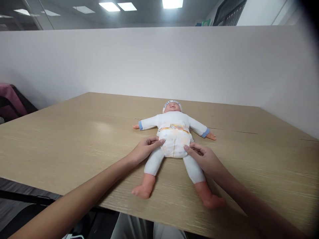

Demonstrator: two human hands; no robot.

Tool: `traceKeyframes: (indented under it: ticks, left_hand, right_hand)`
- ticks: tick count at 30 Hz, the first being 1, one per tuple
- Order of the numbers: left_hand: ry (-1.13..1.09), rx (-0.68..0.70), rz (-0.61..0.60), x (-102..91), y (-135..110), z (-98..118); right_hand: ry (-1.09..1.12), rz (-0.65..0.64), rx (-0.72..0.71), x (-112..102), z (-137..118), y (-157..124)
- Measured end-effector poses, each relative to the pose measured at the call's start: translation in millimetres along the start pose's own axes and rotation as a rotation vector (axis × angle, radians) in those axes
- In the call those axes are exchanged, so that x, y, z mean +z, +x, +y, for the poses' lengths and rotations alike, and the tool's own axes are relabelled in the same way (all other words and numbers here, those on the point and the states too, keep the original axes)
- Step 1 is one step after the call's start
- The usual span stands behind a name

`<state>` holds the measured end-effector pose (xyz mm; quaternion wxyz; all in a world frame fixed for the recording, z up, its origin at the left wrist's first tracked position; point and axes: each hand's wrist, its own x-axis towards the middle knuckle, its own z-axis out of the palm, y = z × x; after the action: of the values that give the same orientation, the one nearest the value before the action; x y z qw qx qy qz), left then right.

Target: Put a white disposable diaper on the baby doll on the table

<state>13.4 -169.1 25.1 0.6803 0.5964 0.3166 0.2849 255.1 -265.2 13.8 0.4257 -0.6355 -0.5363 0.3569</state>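
A baby doll (172, 120) in a white suit and cap lies on its back on the wooden table (74, 139), head away from me. It wears a white diaper (175, 141) with a coloured waistband. My left hand (146, 148) pinches the diaper's left leg edge at the doll's hip. At the other hip my right hand (203, 156) pinches the right leg edge, fingers pressed together.
A white partition wall (159, 59) stands behind the table. A dark chair with pink cloth (11, 99) sits at the far left. The table's front edge (149, 219) runs just below the doll's feet.
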Motion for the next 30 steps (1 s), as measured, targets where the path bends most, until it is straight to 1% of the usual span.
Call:
traceKeyframes:
  ticks: [5, 9, 13, 16, 19, 26, 30]
  left_hand:
    - [-0.006, 0.0, 0.02, 0.6, -1.1, 1.6]
    - [-0.037, 0.0, 0.012, 1.7, -1.8, 2.9]
    - [-0.083, 0.001, 0.01, 1.9, -1.7, 2.4]
    - [-0.094, -0.019, 0.012, -1.6, 0.2, 0.0]
    - [-0.079, -0.033, 0.038, -6.9, 3.3, -3.3]
    - [-0.077, -0.068, 0.047, -15.0, 8.0, -10.9]
    - [-0.098, -0.063, 0.048, -17.1, 10.4, -13.4]
  right_hand:
    - [-0.009, 0.023, -0.003, 1.3, -0.5, -0.9]
    - [0.013, 0.042, 0.001, 1.2, 0.1, -0.6]
    - [0.119, 0.017, 0.003, 2.4, -2.6, -1.6]
    - [0.166, 0.013, 0.005, 3.2, -3.9, -1.8]
    - [0.185, 0.026, 0.046, 2.5, -5.6, -2.5]
    - [0.392, 0.007, 0.199, -1.3, -20.9, -8.7]
    - [0.437, 0.001, 0.217, -5.2, -11.5, -4.1]
